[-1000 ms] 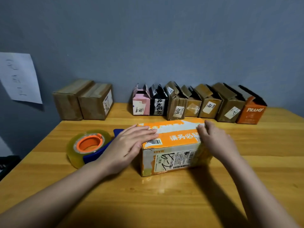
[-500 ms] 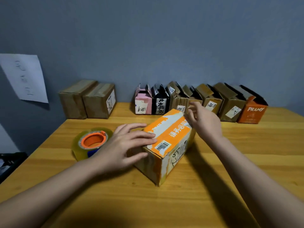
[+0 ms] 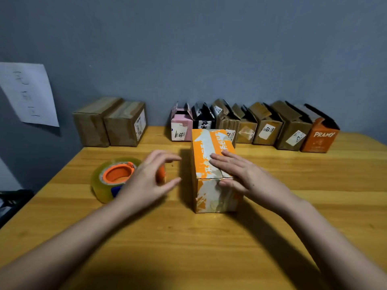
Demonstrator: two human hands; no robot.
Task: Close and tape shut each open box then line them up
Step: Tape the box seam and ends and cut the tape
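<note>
Seven open boxes [image 3: 247, 124], two sealed brown boxes [image 3: 110, 122], one orange-and-white box [image 3: 211, 164], one tape roll [image 3: 114, 181].

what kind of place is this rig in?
Probably a makeshift packing spot in a room, not a warehouse: a wooden table pushed against a plain grey wall, a row of small open cartons along the wall, and a tape dispenser beside the orange box.

Mid-frame, the box [image 3: 211, 155] is showing orange with white patches; at left, the tape roll [image 3: 114, 181] is glowing yellowish around an orange core.
</note>
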